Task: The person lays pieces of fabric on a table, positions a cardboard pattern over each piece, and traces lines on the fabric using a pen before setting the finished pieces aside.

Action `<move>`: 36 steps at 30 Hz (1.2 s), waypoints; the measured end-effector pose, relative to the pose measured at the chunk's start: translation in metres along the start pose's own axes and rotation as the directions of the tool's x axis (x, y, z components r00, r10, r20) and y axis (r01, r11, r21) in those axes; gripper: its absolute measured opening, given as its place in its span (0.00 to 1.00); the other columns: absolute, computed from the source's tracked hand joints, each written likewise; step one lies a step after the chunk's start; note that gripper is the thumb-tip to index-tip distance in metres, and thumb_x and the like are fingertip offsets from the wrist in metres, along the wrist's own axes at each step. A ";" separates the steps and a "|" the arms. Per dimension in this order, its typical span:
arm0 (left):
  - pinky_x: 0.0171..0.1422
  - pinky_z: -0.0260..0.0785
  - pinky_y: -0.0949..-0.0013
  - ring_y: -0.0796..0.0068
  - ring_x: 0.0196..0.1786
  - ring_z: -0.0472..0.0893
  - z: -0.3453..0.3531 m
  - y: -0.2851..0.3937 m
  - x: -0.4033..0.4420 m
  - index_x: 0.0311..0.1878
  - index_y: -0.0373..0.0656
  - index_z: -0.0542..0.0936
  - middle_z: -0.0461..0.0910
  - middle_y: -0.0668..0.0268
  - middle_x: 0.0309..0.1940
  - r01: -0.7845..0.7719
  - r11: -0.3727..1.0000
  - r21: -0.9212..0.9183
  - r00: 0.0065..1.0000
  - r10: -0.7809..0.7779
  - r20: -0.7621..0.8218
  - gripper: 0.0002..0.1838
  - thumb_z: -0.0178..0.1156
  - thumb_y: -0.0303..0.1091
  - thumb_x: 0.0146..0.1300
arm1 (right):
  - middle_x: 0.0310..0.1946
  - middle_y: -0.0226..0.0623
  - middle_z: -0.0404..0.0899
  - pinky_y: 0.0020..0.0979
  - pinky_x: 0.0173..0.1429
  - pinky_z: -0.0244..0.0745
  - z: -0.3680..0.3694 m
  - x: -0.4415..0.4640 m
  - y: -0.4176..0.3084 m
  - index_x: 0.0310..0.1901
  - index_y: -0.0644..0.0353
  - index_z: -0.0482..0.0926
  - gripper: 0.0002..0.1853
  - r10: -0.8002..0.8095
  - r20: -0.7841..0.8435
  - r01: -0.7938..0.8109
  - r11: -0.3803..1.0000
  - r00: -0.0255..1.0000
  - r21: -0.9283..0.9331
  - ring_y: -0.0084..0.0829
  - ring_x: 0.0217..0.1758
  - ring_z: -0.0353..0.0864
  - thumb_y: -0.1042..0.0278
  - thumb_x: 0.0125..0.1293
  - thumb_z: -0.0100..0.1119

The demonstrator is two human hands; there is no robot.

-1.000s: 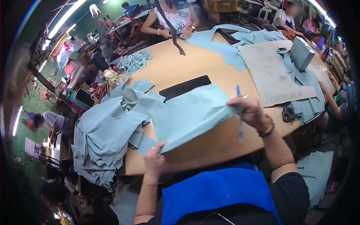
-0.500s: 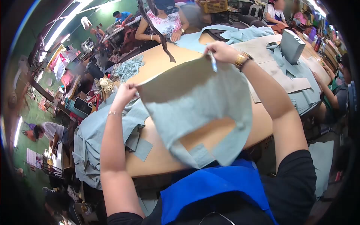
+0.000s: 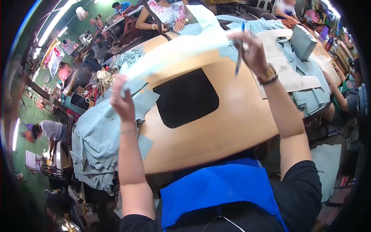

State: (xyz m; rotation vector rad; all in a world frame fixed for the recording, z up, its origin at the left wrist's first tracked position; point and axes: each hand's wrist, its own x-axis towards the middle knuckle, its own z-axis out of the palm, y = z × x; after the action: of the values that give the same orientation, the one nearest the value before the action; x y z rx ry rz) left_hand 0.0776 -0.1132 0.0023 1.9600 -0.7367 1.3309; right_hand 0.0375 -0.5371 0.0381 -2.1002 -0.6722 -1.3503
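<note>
From my distant seat I look down through the head view, and I take the middle of the black panel (image 3: 187, 98) as the centre of my clock. The panel lies flat on the worktop (image 3: 216, 143), its straight edge facing 11 o'clock and its rounded corners facing 5 o'clock. The pale cloth (image 3: 185, 43) is at 12 o'clock from it, strongly blurred, seemingly lifted; its long axis runs about from 8 to 2 o'clock, nearly parallel with that straight edge. It stretches between my two hands: the left hand (image 3: 123, 102) at 9 o'clock, the right hand (image 3: 250, 54) near 2 o'clock. In this view the left is nearer to the panel. The right hand grasps a blue pen (image 3: 238, 63), with fingertips at the cloth's end; whether they also pinch it, I cannot tell. The left fingers are partly bent near the other end, but for the blur I cannot say if they grip. Between 8 and 9 o'clock lies a heap of blue-green cloth (image 3: 94, 135).
</note>
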 end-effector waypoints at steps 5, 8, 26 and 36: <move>0.53 0.69 0.61 0.62 0.48 0.81 -0.013 0.017 -0.149 0.43 0.52 0.86 0.84 0.65 0.45 0.172 0.964 0.200 0.842 -0.250 0.477 0.22 0.63 0.20 0.43 | 0.32 0.34 0.86 0.36 0.48 0.77 0.009 -0.163 0.001 0.38 0.54 0.84 0.12 0.316 0.299 -0.318 0.947 0.900 -0.045 0.39 0.42 0.82 0.83 0.53 0.62; 0.52 0.66 0.63 0.67 0.44 0.79 -0.029 0.048 -0.174 0.42 0.53 0.86 0.83 0.69 0.41 0.148 0.965 0.215 0.746 -0.252 0.616 0.20 0.63 0.23 0.44 | 0.36 0.37 0.86 0.36 0.48 0.78 -0.005 -0.210 -0.016 0.36 0.58 0.83 0.12 0.368 0.428 -0.340 0.929 0.825 -0.143 0.40 0.43 0.81 0.85 0.52 0.62; 0.53 0.65 0.61 0.66 0.47 0.78 -0.083 0.112 -0.196 0.40 0.50 0.85 0.81 0.70 0.40 0.128 0.986 0.105 0.689 -0.164 0.706 0.19 0.61 0.23 0.41 | 0.63 0.34 0.69 0.44 0.62 0.66 -0.102 -0.239 -0.002 0.64 0.52 0.66 0.29 0.935 -0.200 -0.919 0.332 0.291 0.214 0.28 0.68 0.64 0.40 0.71 0.48; 0.54 0.65 0.62 0.68 0.46 0.79 -0.095 0.112 -0.201 0.41 0.50 0.85 0.82 0.70 0.40 0.178 0.979 0.100 0.683 -0.197 0.704 0.17 0.64 0.24 0.44 | 0.52 0.31 0.72 0.36 0.44 0.74 -0.109 -0.223 0.072 0.61 0.50 0.65 0.30 0.902 -0.341 -0.560 0.143 -0.266 0.816 0.27 0.52 0.73 0.50 0.62 0.67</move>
State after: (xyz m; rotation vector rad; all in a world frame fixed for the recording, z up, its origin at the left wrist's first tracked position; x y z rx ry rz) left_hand -0.1269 -0.0929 -0.1382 2.5097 -0.8246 0.4068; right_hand -0.0677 -0.6892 -0.1429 -0.7001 0.8626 -0.9962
